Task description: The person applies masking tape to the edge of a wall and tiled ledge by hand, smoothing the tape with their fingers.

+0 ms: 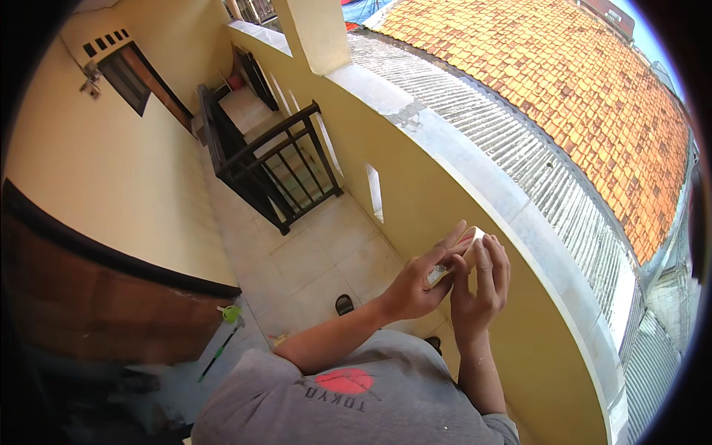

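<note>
A roll of tape [473, 234], pale outside with red marks inside its core, is held up between my two hands at chest height. My left hand [414, 283] has its fingers at the inner side of the roll. A small clear, shiny thing [436, 273] shows between my left thumb and fingers; what it is I cannot tell. From the other side my right hand [481, 283] wraps its fingers around the outer face of the roll. Part of the roll is hidden behind the fingers.
A curved yellow parapet wall [423, 194] with a tiled ledge [478, 167] runs along my right. Black metal railings [278, 167] surround the stairwell ahead. A green-and-black-handled tool [219, 350] lies by the brown door [111, 289]. Dark sandals [344, 304] are on the tiled floor.
</note>
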Demonstrator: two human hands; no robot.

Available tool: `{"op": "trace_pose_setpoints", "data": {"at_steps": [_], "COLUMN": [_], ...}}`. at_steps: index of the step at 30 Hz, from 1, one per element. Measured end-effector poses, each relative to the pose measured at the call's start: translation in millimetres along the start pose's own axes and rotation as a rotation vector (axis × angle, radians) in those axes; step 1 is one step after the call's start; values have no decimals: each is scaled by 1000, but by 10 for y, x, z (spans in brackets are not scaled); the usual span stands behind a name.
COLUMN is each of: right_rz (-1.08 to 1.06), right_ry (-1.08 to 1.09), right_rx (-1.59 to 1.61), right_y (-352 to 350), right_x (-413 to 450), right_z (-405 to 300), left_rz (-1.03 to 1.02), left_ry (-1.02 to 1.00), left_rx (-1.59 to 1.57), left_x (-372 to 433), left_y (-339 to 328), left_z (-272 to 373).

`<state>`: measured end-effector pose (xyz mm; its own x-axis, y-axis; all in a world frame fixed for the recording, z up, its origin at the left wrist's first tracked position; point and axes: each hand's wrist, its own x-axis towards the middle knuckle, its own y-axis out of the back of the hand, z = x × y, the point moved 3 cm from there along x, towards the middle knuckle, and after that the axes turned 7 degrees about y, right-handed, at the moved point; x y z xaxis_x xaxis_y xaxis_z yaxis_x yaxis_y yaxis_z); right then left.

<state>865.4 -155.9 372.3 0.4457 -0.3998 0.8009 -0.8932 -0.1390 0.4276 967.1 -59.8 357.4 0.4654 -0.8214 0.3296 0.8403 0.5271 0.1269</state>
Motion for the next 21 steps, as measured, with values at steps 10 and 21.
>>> {"op": "trace_pose_setpoints", "data": {"at_steps": [10,21], "right_rz": [-225,-254], "right_ry": [19,163], "right_rx": [196,251], "right_y": [-1993,-3159], "right_x": [367,748], "right_z": [-1295,-1647], "left_rz": [86,124], "left_ry": [35,63], "left_rx": [146,143], "left_x": [-526,-439], "left_y": [2634,3861], "left_z": [-317,-724]}}
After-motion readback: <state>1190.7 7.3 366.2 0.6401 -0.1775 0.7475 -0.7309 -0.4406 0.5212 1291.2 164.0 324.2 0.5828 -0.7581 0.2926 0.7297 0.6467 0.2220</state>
